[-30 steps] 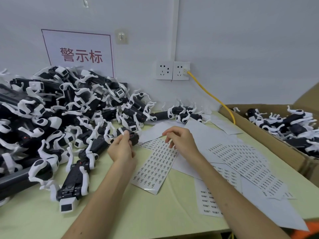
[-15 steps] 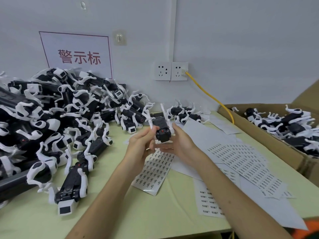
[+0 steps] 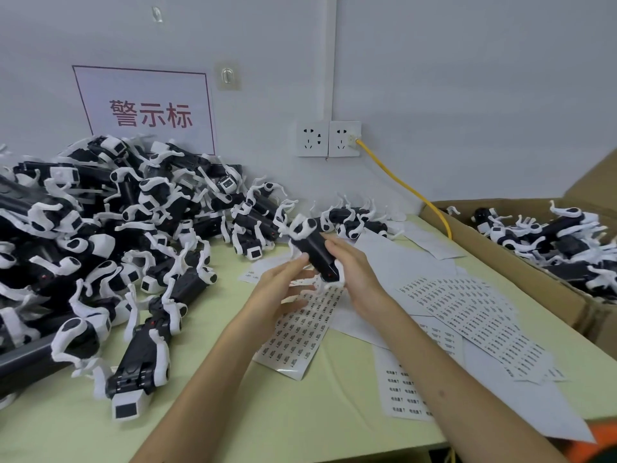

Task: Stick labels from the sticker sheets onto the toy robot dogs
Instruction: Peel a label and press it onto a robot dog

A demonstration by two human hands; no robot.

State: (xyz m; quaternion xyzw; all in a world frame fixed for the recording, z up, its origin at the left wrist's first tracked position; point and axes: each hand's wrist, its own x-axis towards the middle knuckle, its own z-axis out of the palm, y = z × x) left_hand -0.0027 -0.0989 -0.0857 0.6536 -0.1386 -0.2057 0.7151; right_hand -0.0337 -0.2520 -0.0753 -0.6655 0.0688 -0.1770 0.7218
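Head view: your right hand grips one toy robot dog, lifted just above the nearest sticker sheet; your left hand is spread loose beside it, holding nothing. Steady the black body, then press a label flat, rubbing its edges down.

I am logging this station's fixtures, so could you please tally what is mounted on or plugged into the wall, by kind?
Wall sockets: 2
Adhesive hooks: 2
Sign: 1
Yellow cable: 1
Total: 6
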